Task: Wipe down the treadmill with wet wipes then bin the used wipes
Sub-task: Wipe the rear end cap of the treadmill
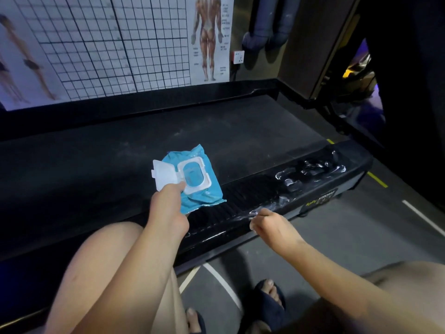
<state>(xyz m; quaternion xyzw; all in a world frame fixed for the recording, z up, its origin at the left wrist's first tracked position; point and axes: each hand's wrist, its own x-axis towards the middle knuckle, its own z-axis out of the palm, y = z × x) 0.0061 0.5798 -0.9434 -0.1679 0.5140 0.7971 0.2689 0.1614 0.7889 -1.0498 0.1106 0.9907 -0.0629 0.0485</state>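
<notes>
The blue pack of wet wipes (195,182), with its lid open, is gripped by the left hand (168,208) above the treadmill (240,131) belt. The right hand (267,224) is curled at the side rail (240,196); whether something is pinched cannot be told.

Gym or fitness room. Treadmill (216,131) across the centre; muscle chart (209,37) and grid chart (96,44) on the upper wall; painted floor lines (419,215) at right.
</notes>
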